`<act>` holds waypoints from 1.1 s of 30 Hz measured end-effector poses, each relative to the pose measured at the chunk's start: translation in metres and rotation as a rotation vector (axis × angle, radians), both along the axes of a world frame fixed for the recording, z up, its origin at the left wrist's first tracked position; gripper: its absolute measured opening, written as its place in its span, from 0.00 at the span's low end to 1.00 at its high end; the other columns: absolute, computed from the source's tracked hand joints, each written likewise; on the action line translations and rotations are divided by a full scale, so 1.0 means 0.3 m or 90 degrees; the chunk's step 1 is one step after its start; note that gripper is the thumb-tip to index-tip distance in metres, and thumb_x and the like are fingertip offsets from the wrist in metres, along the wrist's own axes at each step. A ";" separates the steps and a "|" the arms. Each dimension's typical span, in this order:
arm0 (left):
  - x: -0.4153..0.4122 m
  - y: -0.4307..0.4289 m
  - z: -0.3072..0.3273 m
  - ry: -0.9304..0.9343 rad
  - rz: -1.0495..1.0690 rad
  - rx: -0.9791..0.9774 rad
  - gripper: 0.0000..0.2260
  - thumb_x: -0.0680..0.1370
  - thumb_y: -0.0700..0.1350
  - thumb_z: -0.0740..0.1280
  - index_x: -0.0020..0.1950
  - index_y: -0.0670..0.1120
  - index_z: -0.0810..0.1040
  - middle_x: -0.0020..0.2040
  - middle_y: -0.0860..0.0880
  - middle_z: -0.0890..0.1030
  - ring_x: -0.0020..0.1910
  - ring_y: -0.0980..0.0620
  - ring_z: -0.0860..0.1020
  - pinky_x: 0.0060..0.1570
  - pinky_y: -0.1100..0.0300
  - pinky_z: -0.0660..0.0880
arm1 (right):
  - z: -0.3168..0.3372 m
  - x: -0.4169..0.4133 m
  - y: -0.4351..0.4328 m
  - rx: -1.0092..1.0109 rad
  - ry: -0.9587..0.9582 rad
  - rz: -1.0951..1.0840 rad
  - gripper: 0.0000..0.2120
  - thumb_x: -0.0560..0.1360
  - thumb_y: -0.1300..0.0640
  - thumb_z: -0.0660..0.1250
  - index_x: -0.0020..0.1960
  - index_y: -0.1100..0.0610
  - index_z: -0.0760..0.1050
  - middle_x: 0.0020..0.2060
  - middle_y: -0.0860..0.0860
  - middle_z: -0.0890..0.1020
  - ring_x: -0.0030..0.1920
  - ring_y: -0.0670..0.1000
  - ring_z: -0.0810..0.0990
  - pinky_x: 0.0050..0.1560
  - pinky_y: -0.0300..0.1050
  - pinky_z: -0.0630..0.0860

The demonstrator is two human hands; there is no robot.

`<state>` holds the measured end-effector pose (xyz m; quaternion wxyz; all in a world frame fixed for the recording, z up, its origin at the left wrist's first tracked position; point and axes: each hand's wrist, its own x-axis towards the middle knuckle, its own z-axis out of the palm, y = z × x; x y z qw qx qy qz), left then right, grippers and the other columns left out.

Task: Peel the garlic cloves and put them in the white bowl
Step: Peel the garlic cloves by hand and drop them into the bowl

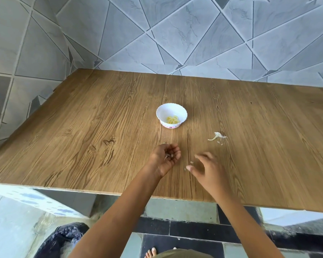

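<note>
Scalloped white bowl (168, 110) holds pale peeled cloves (173, 120). Left hand (165, 158) cups papery skin flakes (169, 156), fingers curled; right hand (207, 168) blurred, fingers spread. Wood-grain table (101, 127); grey tiled wall (175, 34).

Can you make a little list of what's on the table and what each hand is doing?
table: wooden
bowl: white, peeled garlic inside
pile of skins: on the table, right of the bowl
left hand: palm up, fingers curled, cupping skin scraps
right hand: fingers spread, holding nothing, blurred
</note>
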<state>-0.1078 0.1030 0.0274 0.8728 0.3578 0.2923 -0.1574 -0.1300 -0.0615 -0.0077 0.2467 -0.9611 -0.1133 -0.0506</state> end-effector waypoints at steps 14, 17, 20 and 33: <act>-0.009 0.016 -0.022 -0.016 0.007 0.003 0.14 0.82 0.40 0.56 0.45 0.36 0.77 0.39 0.43 0.77 0.37 0.50 0.76 0.34 0.62 0.79 | -0.044 -0.033 0.054 0.058 -0.068 0.003 0.10 0.66 0.54 0.77 0.43 0.58 0.83 0.37 0.49 0.78 0.34 0.45 0.73 0.32 0.28 0.61; -0.009 0.021 -0.025 -0.011 0.017 0.003 0.13 0.82 0.40 0.56 0.46 0.36 0.77 0.39 0.42 0.77 0.38 0.50 0.77 0.33 0.62 0.79 | -0.045 -0.013 0.065 0.091 -0.066 0.028 0.05 0.65 0.59 0.77 0.38 0.58 0.82 0.33 0.49 0.78 0.32 0.46 0.74 0.32 0.29 0.64; -0.011 0.026 -0.023 -0.016 0.019 0.001 0.13 0.82 0.40 0.56 0.44 0.36 0.77 0.39 0.43 0.77 0.38 0.50 0.77 0.33 0.62 0.79 | -0.038 0.012 0.067 0.071 -0.068 0.052 0.04 0.66 0.63 0.76 0.36 0.58 0.81 0.34 0.49 0.78 0.34 0.46 0.74 0.33 0.31 0.65; -0.023 0.051 -0.020 -0.026 0.033 0.006 0.12 0.81 0.39 0.56 0.44 0.37 0.77 0.39 0.43 0.77 0.39 0.51 0.77 0.35 0.62 0.79 | -0.014 0.095 0.035 0.084 -0.026 0.176 0.01 0.72 0.62 0.71 0.42 0.58 0.80 0.39 0.48 0.77 0.40 0.46 0.74 0.39 0.37 0.69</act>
